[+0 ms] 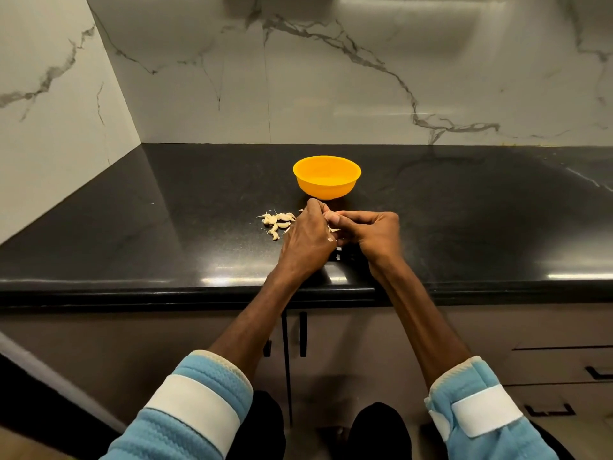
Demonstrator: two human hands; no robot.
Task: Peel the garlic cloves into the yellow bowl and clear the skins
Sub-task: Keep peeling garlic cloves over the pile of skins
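A yellow bowl (pixel 326 176) stands on the black countertop (pixel 166 227), just beyond my hands. Several unpeeled garlic cloves (pixel 277 222) lie in a small heap to the left of my left hand. My left hand (pixel 310 239) and my right hand (pixel 371 232) meet in front of the bowl, fingers curled, pinching a garlic clove (pixel 332 229) between them. Only a pale sliver of that clove shows between the fingers. A few small white skin bits (pixel 338 253) lie on the counter under my hands.
Marble walls close the counter at the back and on the left, forming a corner. The counter's front edge runs just under my wrists. Below it are cabinet doors with black handles (pixel 303 333) and drawers at the right.
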